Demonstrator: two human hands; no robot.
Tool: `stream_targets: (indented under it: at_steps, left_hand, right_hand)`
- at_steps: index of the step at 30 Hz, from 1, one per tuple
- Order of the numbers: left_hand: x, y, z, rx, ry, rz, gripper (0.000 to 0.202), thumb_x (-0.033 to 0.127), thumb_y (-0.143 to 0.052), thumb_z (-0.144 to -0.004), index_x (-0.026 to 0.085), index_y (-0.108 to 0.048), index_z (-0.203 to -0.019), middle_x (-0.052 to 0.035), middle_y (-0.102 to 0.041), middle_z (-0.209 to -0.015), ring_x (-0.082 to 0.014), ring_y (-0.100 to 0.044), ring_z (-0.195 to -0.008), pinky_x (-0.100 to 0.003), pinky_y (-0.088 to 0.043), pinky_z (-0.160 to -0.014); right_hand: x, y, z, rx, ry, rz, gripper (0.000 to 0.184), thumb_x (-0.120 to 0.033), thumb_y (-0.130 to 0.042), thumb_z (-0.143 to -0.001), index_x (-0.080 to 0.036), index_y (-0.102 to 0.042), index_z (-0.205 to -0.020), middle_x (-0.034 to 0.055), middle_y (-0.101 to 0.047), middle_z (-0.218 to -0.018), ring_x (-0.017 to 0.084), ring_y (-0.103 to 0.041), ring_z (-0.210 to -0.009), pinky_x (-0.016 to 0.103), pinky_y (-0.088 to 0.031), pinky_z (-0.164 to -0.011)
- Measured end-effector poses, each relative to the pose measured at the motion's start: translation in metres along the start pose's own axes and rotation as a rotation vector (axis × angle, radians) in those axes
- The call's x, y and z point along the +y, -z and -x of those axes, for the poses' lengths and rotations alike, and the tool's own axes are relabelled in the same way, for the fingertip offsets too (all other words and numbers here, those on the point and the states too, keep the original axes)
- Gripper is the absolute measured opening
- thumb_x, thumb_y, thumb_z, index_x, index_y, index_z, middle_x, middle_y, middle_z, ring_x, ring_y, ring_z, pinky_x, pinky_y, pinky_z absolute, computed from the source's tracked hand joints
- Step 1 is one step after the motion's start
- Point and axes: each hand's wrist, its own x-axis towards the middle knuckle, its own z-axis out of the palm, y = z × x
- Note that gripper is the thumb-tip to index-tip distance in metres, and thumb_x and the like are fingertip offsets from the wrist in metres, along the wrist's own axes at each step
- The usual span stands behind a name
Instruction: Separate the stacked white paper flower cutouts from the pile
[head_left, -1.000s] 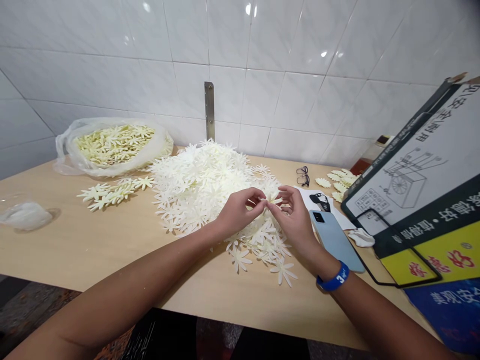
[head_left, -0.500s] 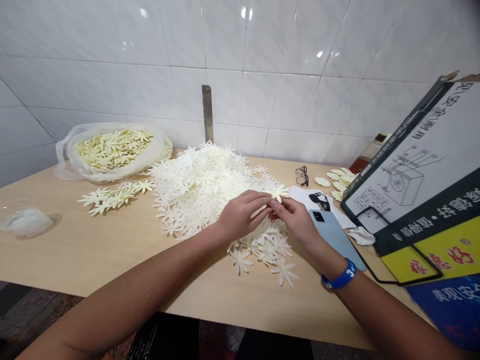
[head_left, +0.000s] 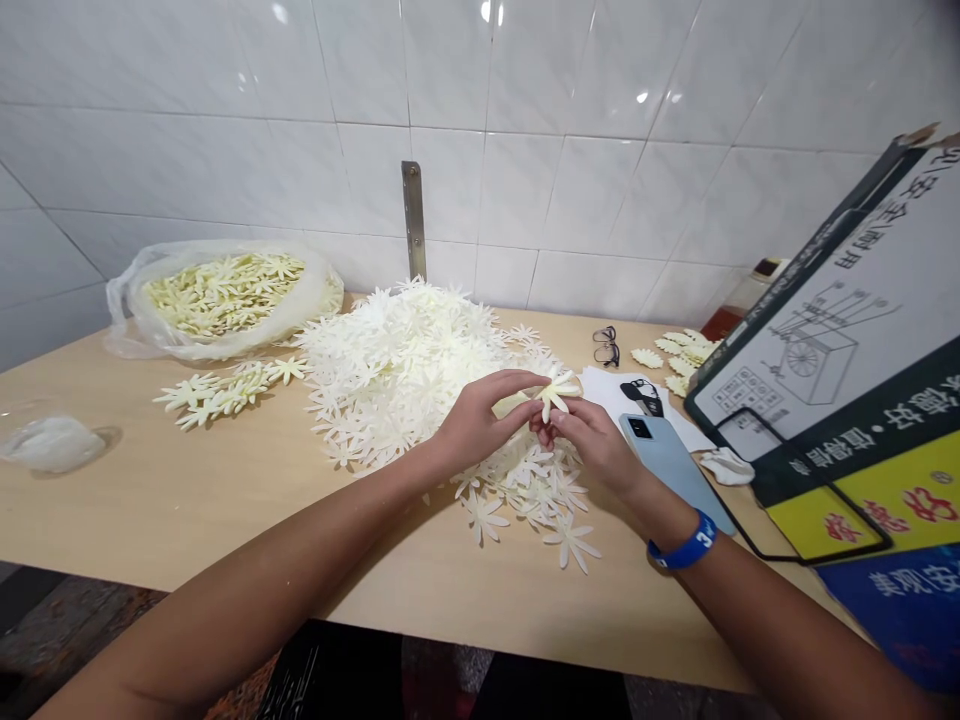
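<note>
Pinching a pale flower [head_left: 556, 391] from below with right hand [head_left: 600, 445], cupping loosely parted left hand [head_left: 472, 422] at its nine-o'clock side, presumably to spare petals [head_left: 553, 403], above the white pile [head_left: 420, 360].

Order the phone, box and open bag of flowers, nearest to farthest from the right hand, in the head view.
From the right hand:
1. Phone, just to its right
2. Box, farther right, past the phone
3. Open bag of flowers, well left, near the wall
</note>
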Motion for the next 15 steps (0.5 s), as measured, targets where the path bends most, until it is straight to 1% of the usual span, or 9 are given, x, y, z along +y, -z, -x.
stream_targets:
  at_steps: [2,5,10,12,14,15]
  left_hand:
    - [-0.0004,-0.0004,0.0007,-0.001,-0.004,0.028,0.022,0.026,-0.058,-0.091,0.022,-0.069,-0.109,-0.0076,-0.069,-0.107,-0.0175,-0.064,-0.101,-0.033,-0.052,-0.092]
    - [-0.0004,-0.0009,0.0017,0.043,-0.045,-0.002,0.02,0.024,-0.058,-0.09,0.022,-0.071,-0.105,-0.0077,-0.067,-0.103,-0.0165,-0.063,-0.098,-0.032,-0.052,-0.088]
    - [0.0006,-0.0034,0.0025,0.065,-0.068,-0.046,0.021,0.021,-0.058,-0.089,0.022,-0.071,-0.105,-0.0063,-0.065,-0.093,-0.0139,-0.063,-0.085,-0.029,-0.053,-0.078]
    - [0.0023,-0.0053,0.003,0.086,-0.069,-0.032,0.02,0.022,-0.059,-0.088,0.022,-0.072,-0.104,-0.007,-0.065,-0.096,-0.0146,-0.063,-0.088,-0.029,-0.053,-0.081]
    - [0.0049,-0.0065,0.0036,0.113,-0.051,0.001,0.019,0.024,-0.06,-0.087,0.022,-0.072,-0.102,-0.0088,-0.065,-0.107,-0.0177,-0.063,-0.101,-0.033,-0.052,-0.09]
    - [0.0064,-0.0067,0.0037,0.119,-0.016,0.029,0.019,0.025,-0.061,-0.088,0.022,-0.072,-0.102,-0.0094,-0.065,-0.114,-0.0196,-0.061,-0.109,-0.036,-0.05,-0.097]
  right_hand:
    - [-0.0012,-0.0016,0.0005,0.029,-0.009,0.028,0.026,-0.039,-0.053,-0.09,-0.018,-0.057,-0.076,0.0022,-0.055,-0.07,0.015,-0.051,-0.064,0.03,-0.044,-0.06]
    - [-0.0041,-0.0048,0.0012,0.084,-0.031,0.062,0.024,-0.039,-0.055,-0.089,-0.019,-0.056,-0.077,0.0002,-0.052,-0.066,0.014,-0.047,-0.059,0.029,-0.041,-0.056]
    - [-0.0071,-0.006,0.0016,0.112,-0.002,0.091,0.022,-0.035,-0.05,-0.091,-0.02,-0.056,-0.075,0.0008,-0.051,-0.065,0.015,-0.048,-0.062,0.029,-0.041,-0.058]
    - [-0.0066,-0.0055,0.0017,0.123,-0.007,0.119,0.023,-0.034,-0.048,-0.091,-0.02,-0.056,-0.074,0.0009,-0.05,-0.065,0.015,-0.048,-0.062,0.029,-0.04,-0.057]
    - [-0.006,-0.0051,0.0019,0.132,-0.008,0.142,0.024,-0.034,-0.047,-0.092,-0.02,-0.055,-0.073,0.0011,-0.05,-0.065,0.015,-0.048,-0.063,0.029,-0.04,-0.058]
    - [-0.0058,-0.0048,0.0019,0.131,-0.005,0.154,0.025,-0.035,-0.046,-0.092,-0.02,-0.054,-0.073,0.0011,-0.05,-0.065,0.016,-0.048,-0.063,0.029,-0.04,-0.058]
